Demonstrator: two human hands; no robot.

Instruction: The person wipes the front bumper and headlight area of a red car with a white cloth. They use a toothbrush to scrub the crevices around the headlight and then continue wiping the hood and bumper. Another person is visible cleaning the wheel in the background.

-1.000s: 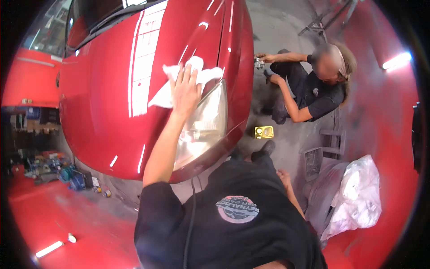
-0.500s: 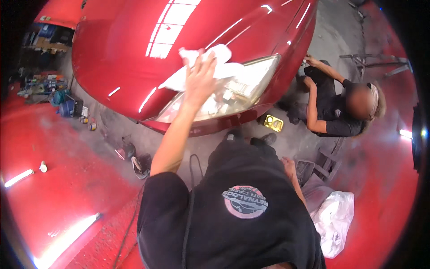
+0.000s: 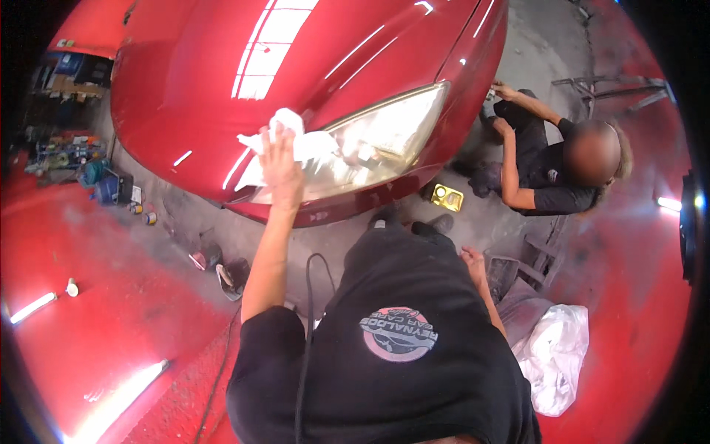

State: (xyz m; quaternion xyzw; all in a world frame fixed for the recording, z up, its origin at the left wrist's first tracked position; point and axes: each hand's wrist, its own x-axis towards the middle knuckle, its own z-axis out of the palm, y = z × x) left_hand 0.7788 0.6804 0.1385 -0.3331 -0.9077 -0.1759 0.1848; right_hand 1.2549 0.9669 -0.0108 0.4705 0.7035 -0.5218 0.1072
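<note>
My left hand (image 3: pixel 281 174) lies over a white cloth (image 3: pixel 314 145), its fingers spread on it, and holds it against the inner end of a car's headlight (image 3: pixel 384 140). Part of the cloth is bunched up above the fingers, and part is hidden under them. The headlight is long, clear-lensed and set in the front of a glossy red car (image 3: pixel 200 126). Down at my right side, away from the car, hangs my right hand (image 3: pixel 475 263). Its fingers are loosely bent and a little apart, and nothing shows in them.
A co-worker (image 3: pixel 547 159) crouches at the car's right side, one hand near the bodywork. On the floor below the headlight stands a yellow can (image 3: pixel 447 197). Behind my right arm lies a white plastic bag (image 3: pixel 555 355). A dark cord (image 3: pixel 309 296) runs up beside my left arm.
My left hand and the cloth have slid left and down across the headlight, toward its inner end. My right hand stays at my side. The view has shifted slightly.
</note>
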